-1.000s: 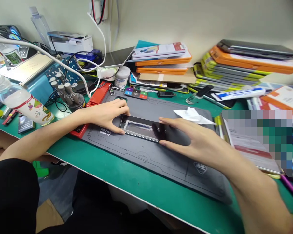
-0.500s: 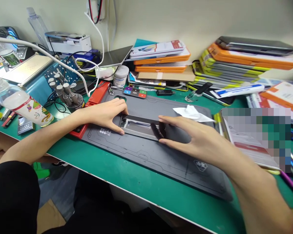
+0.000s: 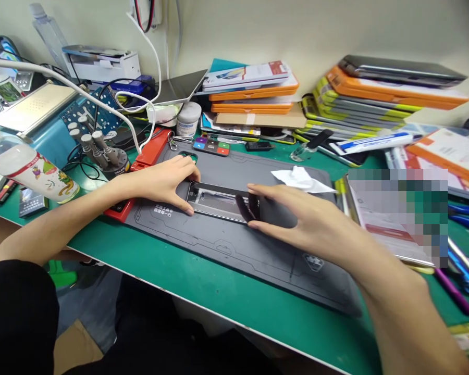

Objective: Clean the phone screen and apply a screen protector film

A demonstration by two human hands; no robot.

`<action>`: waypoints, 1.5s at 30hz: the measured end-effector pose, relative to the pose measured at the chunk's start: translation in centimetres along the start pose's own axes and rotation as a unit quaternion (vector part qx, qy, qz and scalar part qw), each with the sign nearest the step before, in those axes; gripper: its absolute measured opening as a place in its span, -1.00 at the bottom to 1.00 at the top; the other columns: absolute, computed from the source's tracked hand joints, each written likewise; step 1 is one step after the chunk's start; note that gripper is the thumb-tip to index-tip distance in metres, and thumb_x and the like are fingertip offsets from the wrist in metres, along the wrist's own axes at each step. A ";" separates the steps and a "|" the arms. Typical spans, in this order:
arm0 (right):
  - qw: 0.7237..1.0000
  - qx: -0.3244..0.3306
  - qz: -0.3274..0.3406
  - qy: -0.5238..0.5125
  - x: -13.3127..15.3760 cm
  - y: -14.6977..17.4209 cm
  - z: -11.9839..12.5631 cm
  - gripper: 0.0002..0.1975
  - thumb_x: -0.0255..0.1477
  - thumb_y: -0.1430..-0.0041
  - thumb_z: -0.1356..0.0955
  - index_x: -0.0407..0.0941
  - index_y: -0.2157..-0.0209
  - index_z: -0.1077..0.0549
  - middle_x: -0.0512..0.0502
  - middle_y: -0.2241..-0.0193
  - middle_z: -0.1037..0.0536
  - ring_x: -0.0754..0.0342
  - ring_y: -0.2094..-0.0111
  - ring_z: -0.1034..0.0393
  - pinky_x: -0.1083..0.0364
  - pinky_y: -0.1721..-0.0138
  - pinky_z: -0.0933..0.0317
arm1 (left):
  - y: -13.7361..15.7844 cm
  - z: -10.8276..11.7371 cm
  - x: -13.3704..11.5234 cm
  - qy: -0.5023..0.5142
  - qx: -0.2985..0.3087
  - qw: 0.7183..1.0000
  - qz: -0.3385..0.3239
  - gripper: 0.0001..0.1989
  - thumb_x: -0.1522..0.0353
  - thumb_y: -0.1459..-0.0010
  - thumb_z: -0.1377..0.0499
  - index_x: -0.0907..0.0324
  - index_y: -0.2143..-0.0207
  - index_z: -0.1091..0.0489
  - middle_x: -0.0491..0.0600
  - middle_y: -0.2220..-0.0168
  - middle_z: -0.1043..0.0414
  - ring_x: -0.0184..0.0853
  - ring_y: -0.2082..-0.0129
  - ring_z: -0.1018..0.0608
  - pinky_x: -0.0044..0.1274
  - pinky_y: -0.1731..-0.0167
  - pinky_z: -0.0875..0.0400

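Observation:
A dark phone (image 3: 219,202) lies flat on the grey work mat (image 3: 219,245), its glossy face up with pale reflections. At its left end, my left hand (image 3: 172,182) has the thumb on the near edge and fingers at the far edge. My right hand (image 3: 293,213) spans the right end the same way, thumb and fingertips on opposite edges. Between the right fingers show dark curved shapes (image 3: 248,207); I cannot tell whether these are a curled strip or reflections. Beyond the right hand sits a crumpled white tissue (image 3: 303,179).
A red tool (image 3: 152,148) borders the mat's left side near a screwdriver stand (image 3: 99,151) and a bottle (image 3: 35,169). At the back are a white jar (image 3: 188,120), stacked orange boxes (image 3: 254,96) and a taller stack (image 3: 367,101). Blue-handled tools (image 3: 467,219) lie right.
The whole view has shifted slightly, so everything sits a little further left. Both hands keep the same hold around the phone.

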State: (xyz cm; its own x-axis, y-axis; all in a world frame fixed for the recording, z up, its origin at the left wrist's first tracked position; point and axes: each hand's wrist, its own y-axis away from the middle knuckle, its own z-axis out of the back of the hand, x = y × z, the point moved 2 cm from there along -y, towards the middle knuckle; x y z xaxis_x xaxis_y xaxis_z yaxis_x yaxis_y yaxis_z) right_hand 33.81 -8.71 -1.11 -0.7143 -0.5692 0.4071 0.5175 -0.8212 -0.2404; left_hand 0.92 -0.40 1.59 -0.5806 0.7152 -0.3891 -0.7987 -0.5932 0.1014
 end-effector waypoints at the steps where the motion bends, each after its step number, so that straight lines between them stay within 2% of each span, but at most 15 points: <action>1: 1.000 -0.001 0.002 0.001 0.0 0.0 0.0 -0.34 0.01 -0.47 -0.39 0.01 -0.44 -0.46 -0.28 -0.22 -0.68 -0.41 -0.18 -0.64 -0.36 -0.15 -0.59 | 0.1 0.1 -0.1 -0.014 -0.001 1.000 -0.005 -0.26 -0.25 -0.16 -0.34 0.12 -0.08 -0.39 0.13 -0.12 -0.45 -0.03 -0.15 -0.46 -0.35 -0.20 -0.33; 7: 1.000 -0.007 -0.005 0.008 0.2 0.0 0.2 -0.35 -0.06 -0.45 -0.43 0.00 -0.45 -0.44 -0.26 -0.25 -0.67 -0.33 -0.21 -0.62 -0.28 -0.19 -0.56 | 0.1 0.1 -0.2 -0.043 -0.011 0.999 -0.028 -0.32 -0.17 -0.20 -0.35 0.14 -0.08 -0.40 0.13 -0.08 -0.44 -0.03 -0.14 -0.47 -0.34 -0.22 -0.35; 15: 0.999 -0.016 0.014 0.024 1.1 0.0 0.6 -0.32 -0.17 -0.45 -0.46 0.00 -0.50 -0.36 -0.27 -0.21 -0.65 -0.26 -0.09 -0.65 -0.24 -0.07 -0.60 | -0.2 -0.3 0.0 -0.019 -0.041 0.999 -0.029 -0.31 -0.05 -0.11 -0.43 0.15 -0.10 -0.34 0.12 -0.10 -0.46 -0.05 -0.09 -0.50 -0.36 -0.12 -0.41; 21: 0.995 -0.052 0.056 0.063 1.3 -0.1 0.1 -0.25 -0.30 -0.47 -0.45 0.03 -0.58 -0.21 -0.31 -0.28 -0.59 -0.28 -0.12 -0.64 -0.20 0.01 -0.63 | 0.0 -0.3 -0.2 -0.052 -0.066 0.996 -0.033 -0.32 -0.01 -0.12 -0.46 0.16 -0.10 -0.34 0.12 -0.07 -0.50 -0.06 -0.08 -0.57 -0.37 -0.10 -0.46; 26: 0.987 -0.094 0.082 0.098 1.5 -0.3 0.0 -0.18 -0.39 -0.47 -0.44 0.07 -0.63 -0.11 -0.31 -0.25 -0.59 -0.29 -0.15 -0.63 -0.17 0.03 -0.64 | 0.0 -0.3 -0.1 -0.085 -0.089 0.992 -0.022 -0.29 0.02 -0.16 -0.44 0.16 -0.20 -0.32 0.14 -0.12 -0.54 -0.08 -0.09 -0.61 -0.37 -0.12 -0.49; 30: 0.979 -0.125 0.105 0.126 1.4 -0.5 -0.5 -0.09 -0.44 -0.45 -0.45 0.05 -0.66 -0.02 -0.35 -0.25 -0.58 -0.33 -0.21 -0.60 -0.24 -0.09 -0.61 | 0.1 -0.1 -0.1 -0.120 -0.105 0.987 -0.011 -0.28 0.05 -0.20 -0.41 0.16 -0.27 -0.30 0.14 -0.15 -0.56 -0.09 -0.12 -0.64 -0.39 -0.13 -0.49; 34: 0.973 -0.145 0.122 0.131 0.8 -0.6 -1.2 -0.07 -0.46 -0.42 -0.46 0.01 -0.66 0.00 -0.39 -0.27 -0.56 -0.35 -0.27 -0.54 -0.29 -0.24 -0.54 | 0.0 0.1 -0.3 -0.170 -0.116 0.978 -0.012 -0.33 0.04 -0.24 -0.38 0.17 -0.24 -0.33 0.13 -0.09 -0.60 -0.06 -0.10 -0.65 -0.36 -0.12 -0.48; 40: 0.969 -0.157 0.114 0.155 0.6 -0.6 -1.6 -0.04 -0.44 -0.42 -0.45 0.05 -0.66 0.05 -0.34 -0.28 -0.55 -0.34 -0.25 -0.55 -0.30 -0.23 -0.55 | -0.1 0.1 -0.4 -0.220 -0.133 0.966 -0.011 -0.30 0.01 -0.24 -0.36 0.20 -0.26 -0.33 0.17 -0.06 -0.58 -0.03 -0.08 -0.63 -0.34 -0.08 -0.45; 45: 0.976 -0.128 0.074 0.161 0.8 -0.4 -1.5 0.00 -0.42 -0.40 -0.45 0.08 -0.66 0.10 -0.34 -0.31 -0.53 -0.40 -0.28 -0.52 -0.35 -0.21 -0.56 | -0.1 0.0 -0.1 -0.229 -0.147 0.962 -0.028 -0.30 -0.02 -0.21 -0.36 0.15 -0.24 -0.34 0.17 -0.06 -0.58 0.01 -0.09 -0.61 -0.32 -0.07 -0.43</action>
State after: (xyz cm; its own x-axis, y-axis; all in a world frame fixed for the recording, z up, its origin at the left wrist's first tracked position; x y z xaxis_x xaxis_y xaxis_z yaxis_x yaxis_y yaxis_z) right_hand 32.32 -8.86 -1.97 -0.7732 -0.6310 0.0623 0.5212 -0.6885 -0.5043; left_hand 1.12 -0.41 1.62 -0.5999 0.7974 0.0653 -0.7910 -0.5788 -0.1982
